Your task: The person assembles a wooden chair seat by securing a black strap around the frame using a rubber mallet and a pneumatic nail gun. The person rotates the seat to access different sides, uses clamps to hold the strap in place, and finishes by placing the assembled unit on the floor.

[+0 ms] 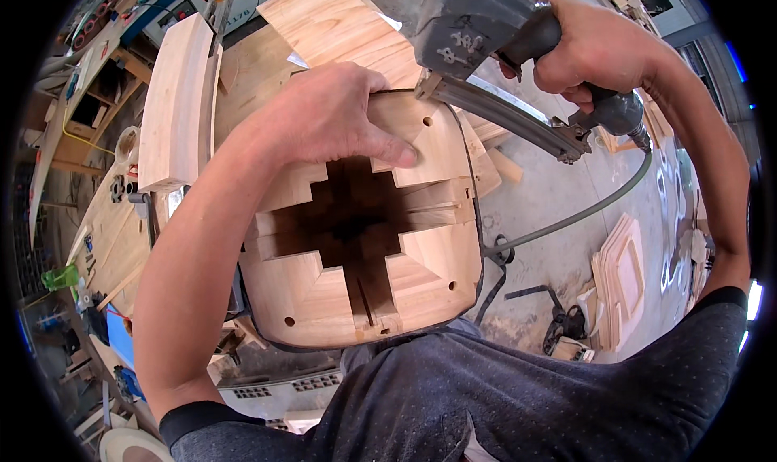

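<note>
A pale wooden hollow body (437,268) with rounded corners and a cross-shaped opening stands in front of me. Small round holes dot its top face, and a dark band runs round its edge. My left hand (332,110) grips its far side, thumb on the top face, the other fingers mostly hidden beyond the edge. In my right hand (599,45) is a grey and black pneumatic nail gun (457,37), fingers wrapped round its handle. The gun's nose is at the far edge of the wooden body, right of my left hand; whether it touches I cannot tell.
A green-grey air hose (579,211) runs from the gun toward the wooden body. Left stands a thick curved wooden piece (174,102); a wood-grained board (336,21) lies beyond. Several shaped wooden panels (619,280) are stacked on the floor at right, beside black straps (566,324).
</note>
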### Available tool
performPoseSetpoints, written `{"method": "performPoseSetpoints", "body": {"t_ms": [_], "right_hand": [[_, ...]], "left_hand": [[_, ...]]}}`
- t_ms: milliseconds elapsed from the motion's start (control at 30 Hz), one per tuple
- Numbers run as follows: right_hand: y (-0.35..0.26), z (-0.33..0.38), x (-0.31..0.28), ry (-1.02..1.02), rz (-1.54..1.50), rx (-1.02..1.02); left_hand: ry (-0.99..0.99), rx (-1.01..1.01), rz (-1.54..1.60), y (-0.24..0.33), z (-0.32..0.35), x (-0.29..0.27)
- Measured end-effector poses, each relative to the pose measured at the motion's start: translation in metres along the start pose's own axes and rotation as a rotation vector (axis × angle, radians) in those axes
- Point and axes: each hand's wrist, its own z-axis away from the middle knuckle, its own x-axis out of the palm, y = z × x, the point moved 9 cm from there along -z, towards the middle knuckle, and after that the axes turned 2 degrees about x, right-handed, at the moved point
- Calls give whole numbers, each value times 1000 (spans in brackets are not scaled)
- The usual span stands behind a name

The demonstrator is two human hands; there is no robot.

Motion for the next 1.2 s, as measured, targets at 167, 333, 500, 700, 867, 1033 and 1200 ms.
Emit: {"method": "performPoseSetpoints", "body": {"t_ms": [167, 333, 500, 700, 867, 1033, 1200], "right_hand": [[5, 0, 1, -16, -51, 6], [6, 8, 2, -15, -33, 27], [10, 12, 6, 13, -100, -12], [5, 12, 9, 14, -105, -50], [14, 14, 9, 47, -79, -10], [14, 13, 10, 80, -92, -30], [8, 17, 9, 87, -67, -41]], "left_hand": [[-1, 9, -29, 5, 0, -4], [8, -7, 9, -1, 0, -3], [-14, -3, 56, 0, -2, -1], [19, 1, 70, 5, 2, -3], [15, -14, 19, 4, 0, -3], [26, -17, 19, -1, 0, -2], [29, -25, 16, 0, 2, -1]]}}
